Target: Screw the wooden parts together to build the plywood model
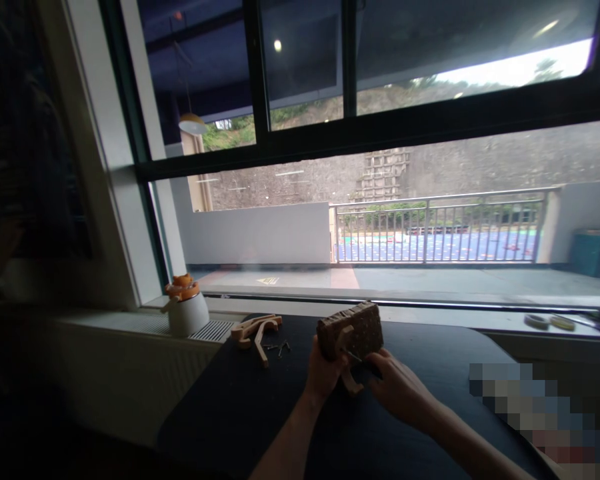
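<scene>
My left hand (pixel 324 371) is closed around the lower left of a brown perforated wooden block (pixel 353 330), holding it up above a dark table (pixel 260 407). A curved wooden piece (pixel 349 380) hangs below the block between my hands. My right hand (pixel 397 387) is closed in a pinch just right of that piece, with a thin dark pin-like thing at its fingertips by the block's lower face; I cannot make out exactly what it is.
Loose curved wooden parts (pixel 257 328) and small screws (pixel 280 347) lie on the table's far left. A white pot with an orange lid (pixel 186 307) stands on the window sill. Rolls of tape (pixel 550 322) lie on the sill at right. A large window fills the background.
</scene>
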Motion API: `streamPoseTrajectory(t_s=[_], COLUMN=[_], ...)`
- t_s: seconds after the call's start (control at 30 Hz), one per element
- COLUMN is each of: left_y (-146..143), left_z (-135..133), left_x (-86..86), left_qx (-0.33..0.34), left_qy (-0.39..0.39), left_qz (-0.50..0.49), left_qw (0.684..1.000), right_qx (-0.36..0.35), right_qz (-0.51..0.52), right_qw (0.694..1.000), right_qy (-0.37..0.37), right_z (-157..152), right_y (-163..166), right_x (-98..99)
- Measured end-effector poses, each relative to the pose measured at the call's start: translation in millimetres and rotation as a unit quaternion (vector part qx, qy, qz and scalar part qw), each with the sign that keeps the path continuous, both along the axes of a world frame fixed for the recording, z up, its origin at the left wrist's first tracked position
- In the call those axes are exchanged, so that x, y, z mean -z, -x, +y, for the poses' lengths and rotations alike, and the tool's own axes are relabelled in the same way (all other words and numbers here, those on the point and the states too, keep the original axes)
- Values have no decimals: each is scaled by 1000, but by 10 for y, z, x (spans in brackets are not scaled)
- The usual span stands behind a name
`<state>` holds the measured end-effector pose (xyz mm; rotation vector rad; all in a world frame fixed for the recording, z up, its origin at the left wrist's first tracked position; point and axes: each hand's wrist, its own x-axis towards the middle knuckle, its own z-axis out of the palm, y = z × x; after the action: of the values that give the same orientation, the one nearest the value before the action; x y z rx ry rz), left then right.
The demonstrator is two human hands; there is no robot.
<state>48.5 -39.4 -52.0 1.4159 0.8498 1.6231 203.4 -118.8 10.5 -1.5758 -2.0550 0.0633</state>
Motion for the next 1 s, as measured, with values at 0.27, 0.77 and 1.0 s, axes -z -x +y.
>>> streamPoseTrajectory(t_s=[0.27,0.77,1.0], left_y=[-2,-23,-22], left_z=[38,9,-55], left_x=[52,26,-50], left_qx=[-5,18,55], left_qy=[-1,5,-3], left_qz=[5,-15,-21], left_qw=[1000,1000,998], right_qx=[-36,-40,-32], right_qz=[-125,-141,-80], right_qw=[983,979,990], right_qy=[-130,-142,-115], right_z=[-168,-178,-204], right_y=[-101,-112,-47], right_x=[-35,66,-44])
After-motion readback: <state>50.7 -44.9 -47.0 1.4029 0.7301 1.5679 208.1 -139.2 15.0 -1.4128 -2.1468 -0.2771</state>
